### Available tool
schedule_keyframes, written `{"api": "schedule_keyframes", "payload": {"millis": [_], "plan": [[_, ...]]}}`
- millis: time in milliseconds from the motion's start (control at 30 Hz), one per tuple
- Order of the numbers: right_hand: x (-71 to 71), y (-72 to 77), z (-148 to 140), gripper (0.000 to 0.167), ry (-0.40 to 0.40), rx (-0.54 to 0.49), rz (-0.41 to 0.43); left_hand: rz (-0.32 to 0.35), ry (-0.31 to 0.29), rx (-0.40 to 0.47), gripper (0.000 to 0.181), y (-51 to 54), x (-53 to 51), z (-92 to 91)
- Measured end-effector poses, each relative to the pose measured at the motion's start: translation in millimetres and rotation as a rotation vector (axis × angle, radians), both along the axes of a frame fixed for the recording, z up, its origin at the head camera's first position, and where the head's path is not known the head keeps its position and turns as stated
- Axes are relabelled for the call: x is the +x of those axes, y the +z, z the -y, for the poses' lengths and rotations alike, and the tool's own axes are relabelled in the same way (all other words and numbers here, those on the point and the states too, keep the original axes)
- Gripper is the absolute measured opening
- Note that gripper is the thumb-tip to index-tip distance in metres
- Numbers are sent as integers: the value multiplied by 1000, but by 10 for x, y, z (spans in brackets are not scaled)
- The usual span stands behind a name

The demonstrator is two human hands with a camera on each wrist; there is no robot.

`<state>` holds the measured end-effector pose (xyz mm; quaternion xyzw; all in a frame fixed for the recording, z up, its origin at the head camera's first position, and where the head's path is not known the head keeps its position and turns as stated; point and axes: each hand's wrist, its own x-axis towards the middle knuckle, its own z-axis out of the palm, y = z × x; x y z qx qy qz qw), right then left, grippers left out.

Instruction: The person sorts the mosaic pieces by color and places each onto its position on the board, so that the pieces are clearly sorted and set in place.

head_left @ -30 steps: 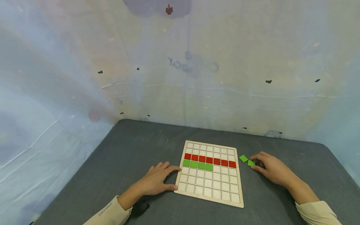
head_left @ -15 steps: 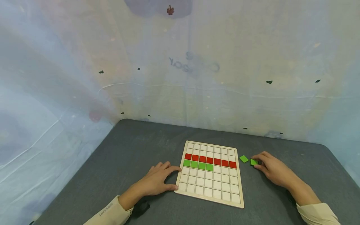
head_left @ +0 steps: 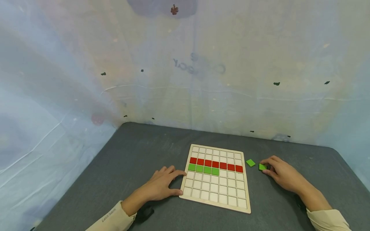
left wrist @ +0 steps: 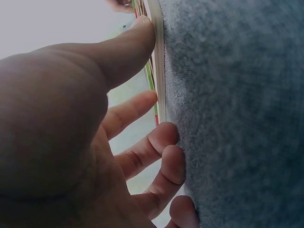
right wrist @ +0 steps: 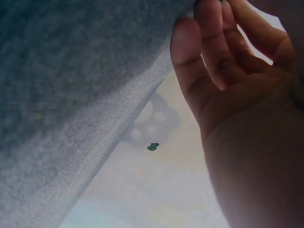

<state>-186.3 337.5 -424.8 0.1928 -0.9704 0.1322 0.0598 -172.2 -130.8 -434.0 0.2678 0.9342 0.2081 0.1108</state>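
Note:
A pale wooden grid board (head_left: 214,196) lies on the table in the head view. One full row holds red tiles (head_left: 215,164); below it, several green tiles (head_left: 207,170) fill cells from the left. My left hand (head_left: 157,186) touches the board's left edge with thumb and index finger; in the left wrist view the other fingers rest bent near the cloth. To the right of the board, my right hand (head_left: 284,175) pinches a green tile (head_left: 262,167) close to the table. Another green tile (head_left: 251,163) lies loose between that hand and the board.
A dark grey cloth covers the table (head_left: 144,141). Behind it and to the left hangs a pale patterned curtain (head_left: 231,106). A dark strap (head_left: 144,213) shows beneath the left wrist.
The right hand has drawn its green tile a little to the right, away from the loose one, widening the gap. My left hand and the board have stayed in place.

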Motion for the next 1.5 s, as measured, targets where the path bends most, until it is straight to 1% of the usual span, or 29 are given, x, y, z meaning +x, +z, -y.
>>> {"api": "schedule_keyframes", "payload": {"millis": [300,633,967,1133,1333,1500], "plan": [[6,-4,8,27,-7,5,2,-5,4,-6,63,-3,2,-2],[45,8,5,29,-33,8,7,4,10,-11,64,7,10,-11],[108,-10,7,29,-53,-17,21,9,8,5,63,13,18,-6],[137,-29,34,30,-68,-4,27,5,5,1,64,-9,8,0],[152,-19,100,30,-71,14,6,10,8,-5,64,-8,-8,-3],[159,-14,134,30,-78,19,22,14,11,-8,64,-10,-9,-2]]}}
